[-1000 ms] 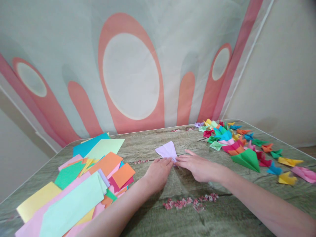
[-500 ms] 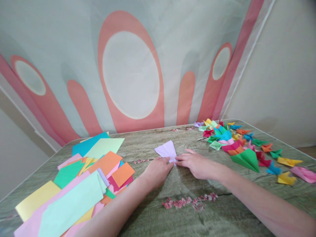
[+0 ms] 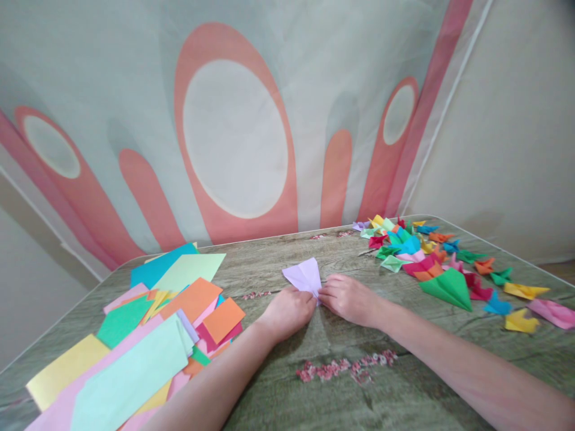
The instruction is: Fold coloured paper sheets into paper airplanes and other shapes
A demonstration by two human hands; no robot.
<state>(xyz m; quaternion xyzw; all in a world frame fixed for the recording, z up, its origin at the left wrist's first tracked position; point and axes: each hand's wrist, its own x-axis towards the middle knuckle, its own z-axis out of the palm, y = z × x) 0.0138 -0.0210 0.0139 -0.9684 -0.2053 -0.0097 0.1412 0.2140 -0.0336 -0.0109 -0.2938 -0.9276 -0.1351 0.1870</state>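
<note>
A lilac folded paper (image 3: 303, 275) lies near the middle of the wood-patterned table, its wide end pointing away from me and its narrow end between my hands. My left hand (image 3: 290, 311) is closed on the paper's lower left side, fingertips at the narrow end. From the right, my right hand (image 3: 348, 299) pinches the same narrow end with curled fingers. The fingertips of both hands nearly meet there and hide part of the folds.
Loose coloured sheets (image 3: 135, 365) are piled on the left of the table (image 3: 269, 383). Many small folded paper shapes (image 3: 447, 289) spread over the right side. Behind the table hangs a grey cloth (image 3: 305, 72) with pink shapes.
My right hand's fingers have curled in more closely at the paper's narrow end. My left hand stays on the paper, almost in the same place.
</note>
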